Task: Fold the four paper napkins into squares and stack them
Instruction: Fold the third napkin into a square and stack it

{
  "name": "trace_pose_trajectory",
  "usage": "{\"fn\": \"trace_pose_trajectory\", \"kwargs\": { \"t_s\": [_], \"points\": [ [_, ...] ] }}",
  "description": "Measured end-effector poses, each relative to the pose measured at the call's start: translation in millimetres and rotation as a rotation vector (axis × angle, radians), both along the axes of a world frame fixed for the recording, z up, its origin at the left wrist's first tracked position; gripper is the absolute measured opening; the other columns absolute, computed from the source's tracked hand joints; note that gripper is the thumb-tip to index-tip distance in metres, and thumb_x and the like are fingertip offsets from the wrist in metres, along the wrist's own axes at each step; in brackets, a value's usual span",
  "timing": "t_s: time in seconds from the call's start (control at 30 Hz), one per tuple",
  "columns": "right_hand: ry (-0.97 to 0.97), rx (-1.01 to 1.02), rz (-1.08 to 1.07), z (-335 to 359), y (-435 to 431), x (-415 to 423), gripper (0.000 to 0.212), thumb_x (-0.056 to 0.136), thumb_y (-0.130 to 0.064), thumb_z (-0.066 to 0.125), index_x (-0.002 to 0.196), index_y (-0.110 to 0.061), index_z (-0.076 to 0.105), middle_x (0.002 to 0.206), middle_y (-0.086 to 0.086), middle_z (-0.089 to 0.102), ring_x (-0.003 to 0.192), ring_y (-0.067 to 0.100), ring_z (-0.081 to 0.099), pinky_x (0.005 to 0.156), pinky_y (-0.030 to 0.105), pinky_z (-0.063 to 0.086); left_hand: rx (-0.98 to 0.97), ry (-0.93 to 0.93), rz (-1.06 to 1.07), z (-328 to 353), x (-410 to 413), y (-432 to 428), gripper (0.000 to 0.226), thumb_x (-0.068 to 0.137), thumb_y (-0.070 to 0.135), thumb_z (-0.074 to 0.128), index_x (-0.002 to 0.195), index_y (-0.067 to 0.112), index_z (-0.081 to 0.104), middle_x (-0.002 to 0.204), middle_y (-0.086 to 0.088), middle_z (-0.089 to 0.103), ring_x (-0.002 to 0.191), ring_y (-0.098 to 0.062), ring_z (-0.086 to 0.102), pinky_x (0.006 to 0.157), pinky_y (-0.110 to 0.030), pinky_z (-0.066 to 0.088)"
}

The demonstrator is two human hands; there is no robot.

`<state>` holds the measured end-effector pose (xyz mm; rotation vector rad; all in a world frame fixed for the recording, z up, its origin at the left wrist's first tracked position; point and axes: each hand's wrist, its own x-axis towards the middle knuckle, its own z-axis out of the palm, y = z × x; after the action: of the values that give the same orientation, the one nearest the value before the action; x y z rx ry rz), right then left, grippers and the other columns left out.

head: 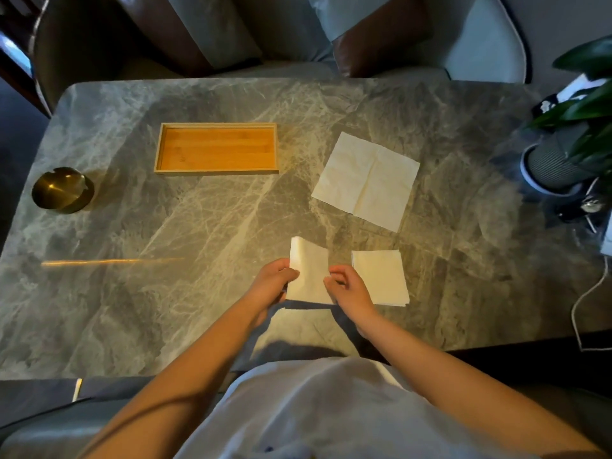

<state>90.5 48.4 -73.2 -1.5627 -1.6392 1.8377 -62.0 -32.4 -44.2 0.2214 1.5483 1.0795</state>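
Head view: both hands (275,279) (346,286) pinch a half-folded napkin (309,270).

Plant (586,104) cut off at right edge (pot (553,167) blurred)

Polished grey marble table (132,309); matt paper napkins (366,180); smooth wooden tray (217,170); shiny brass ashtray (63,190)

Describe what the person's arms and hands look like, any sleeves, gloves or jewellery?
Both forearms are bare up to the bottom of the picture, with no sleeves showing. The left hand and right hand wear no gloves, and no rings, watch or bracelet can be seen. A pale shirt covers the body.
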Motion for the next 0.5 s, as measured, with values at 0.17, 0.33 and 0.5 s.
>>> {"fn": "trace_pose_trajectory", "kwargs": {
  "t_s": [0.17,0.33,0.5],
  "points": [
    [0.143,-0.479,-0.275,11.5,21.0,35.7,0.016,0.091,-0.005,0.060,0.104,-0.014,0.059,0.106,0.008,0.066,0.105,0.023,0.063,0.076,0.029,0.054,0.037,-0.111,0.032,1.8,32.2,18.5,0.025,0.088,-0.001,0.043,0.099,0.011,0.062,0.086,-0.008,0.069,0.070,-0.015,0.066,0.057,-0.025,0.052],
    [0.145,-0.381,-0.283,18.0,43.8,72.5,0.015,0.091,-0.003,0.059,0.101,-0.014,0.059,0.100,0.004,0.068,0.095,0.018,0.065,0.081,0.029,0.054,0.005,0.140,-0.064,-1.0,60.6,38.8,0.020,0.089,-0.002,0.046,0.105,0.004,0.057,0.080,-0.005,0.063,0.063,-0.008,0.061,0.053,-0.018,0.048],
    [0.021,-0.208,-0.222,21.2,65.1,93.1,0.014,0.091,-0.004,0.057,0.104,-0.007,0.060,0.098,0.009,0.068,0.090,0.021,0.065,0.076,0.034,0.054,-0.015,0.382,-0.155,-9.9,81.1,59.5,0.014,0.087,-0.003,0.051,0.098,0.003,0.058,0.067,0.002,0.057,0.058,-0.007,0.055,0.052,-0.016,0.045]
  ]
}}
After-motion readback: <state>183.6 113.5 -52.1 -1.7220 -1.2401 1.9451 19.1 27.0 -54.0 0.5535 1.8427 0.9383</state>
